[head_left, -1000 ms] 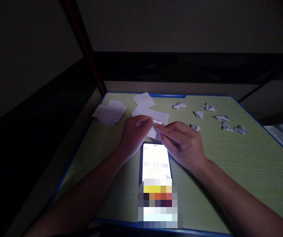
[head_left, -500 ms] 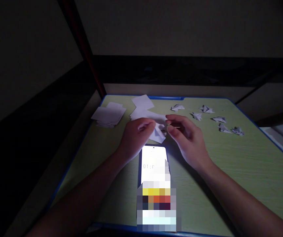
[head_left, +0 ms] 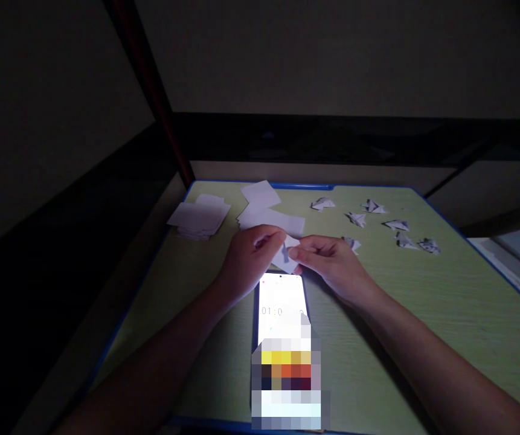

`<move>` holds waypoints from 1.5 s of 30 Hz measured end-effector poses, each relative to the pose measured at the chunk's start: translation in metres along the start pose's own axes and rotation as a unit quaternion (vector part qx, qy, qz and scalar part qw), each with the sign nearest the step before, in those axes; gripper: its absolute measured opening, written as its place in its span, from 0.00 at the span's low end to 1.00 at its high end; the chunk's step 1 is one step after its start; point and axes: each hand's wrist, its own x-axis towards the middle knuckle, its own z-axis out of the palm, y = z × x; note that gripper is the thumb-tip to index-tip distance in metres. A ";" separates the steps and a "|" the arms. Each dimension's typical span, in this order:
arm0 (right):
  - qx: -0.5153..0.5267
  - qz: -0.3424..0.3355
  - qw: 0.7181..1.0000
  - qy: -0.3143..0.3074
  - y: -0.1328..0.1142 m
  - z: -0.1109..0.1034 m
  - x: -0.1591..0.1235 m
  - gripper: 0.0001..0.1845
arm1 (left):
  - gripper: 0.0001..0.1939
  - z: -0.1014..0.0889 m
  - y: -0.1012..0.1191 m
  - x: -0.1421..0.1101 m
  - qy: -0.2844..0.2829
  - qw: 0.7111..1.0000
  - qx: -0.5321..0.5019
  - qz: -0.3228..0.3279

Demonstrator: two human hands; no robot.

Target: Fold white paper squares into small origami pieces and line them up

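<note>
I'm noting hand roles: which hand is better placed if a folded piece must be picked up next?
Probably right: the right hand is nearer the folded pieces, while the left hand is farther off. Both pinch the paper.

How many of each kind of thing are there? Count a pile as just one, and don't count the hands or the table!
Folded paper shapes: 7, one partly behind the right hand
Piles of flat paper: 2
Held paper: 1, between the left hand and right hand
Phone: 1
Total: 11
</note>
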 end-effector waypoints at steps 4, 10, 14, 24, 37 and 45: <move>0.017 0.002 1.000 0.003 0.001 0.002 0.000 0.12 | 0.11 0.000 0.001 0.001 -0.001 1.000 -0.016 -0.013; 0.058 0.003 0.997 0.049 0.006 0.003 0.001 0.12 | 0.11 -0.001 0.000 0.001 -0.019 0.998 -0.039 -0.039; 0.077 0.003 0.995 0.060 0.005 0.004 0.001 0.11 | 0.08 0.000 -0.004 0.001 -0.013 0.999 -0.034 -0.040; 0.039 -0.008 0.999 0.030 0.006 0.003 0.000 0.12 | 0.07 0.003 -0.005 0.001 0.010 0.999 -0.034 -0.023; -0.031 -0.006 0.999 0.014 0.002 0.003 -0.002 0.14 | 0.05 0.002 -0.007 0.003 0.023 0.996 -0.081 -0.038; -0.056 -0.005 0.998 0.013 -0.008 0.008 -0.005 0.15 | 0.06 0.003 -0.006 0.004 0.036 0.991 -0.122 -0.051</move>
